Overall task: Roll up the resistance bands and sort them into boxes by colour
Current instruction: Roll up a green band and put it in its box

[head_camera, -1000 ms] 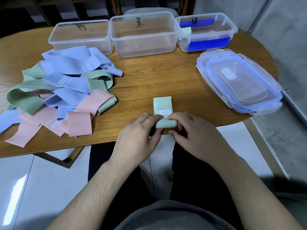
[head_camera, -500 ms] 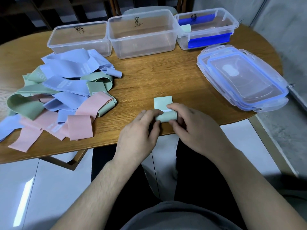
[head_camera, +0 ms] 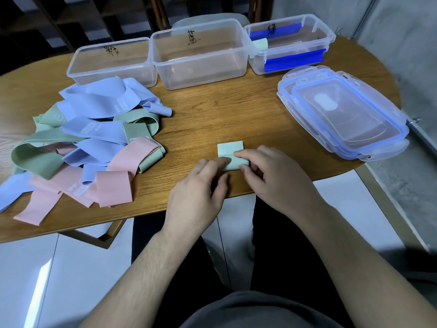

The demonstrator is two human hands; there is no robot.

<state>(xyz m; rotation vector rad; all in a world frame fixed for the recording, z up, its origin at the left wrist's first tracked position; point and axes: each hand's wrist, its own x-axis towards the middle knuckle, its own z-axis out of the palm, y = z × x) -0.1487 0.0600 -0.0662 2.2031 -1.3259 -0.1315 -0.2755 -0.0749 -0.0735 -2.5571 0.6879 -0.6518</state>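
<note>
1. Big picture: barely started, I'd say. The wooden table [head_camera: 224, 114] has a big tangled pile of loose bands [head_camera: 89, 143] on its left side, in blue, green and pink, none of them rolled.
2. Three clear boxes sit along the far edge. The left box [head_camera: 111, 61] and the middle box [head_camera: 198, 55] look empty. The right box [head_camera: 290, 46], the one with blue clips, seems to hold one pale green roll [head_camera: 261, 45] against its left wall, so probably a single band sorted so far.
3. The stack of lids [head_camera: 343, 114] lies off to the right, near the table edge.
4. In hand now: a green band [head_camera: 230, 157] at the near edge of the table, mostly rolled. The left hand [head_camera: 201, 185] and right hand [head_camera: 272, 176] each pinch an end of the roll with curled fingers.
5. Versus a second ago: the flat tail sticking out beyond the roll is shorter and its printed label has disappeared under the roll, so it has taken another turn or so. The pile and boxes haven't changed.
</note>
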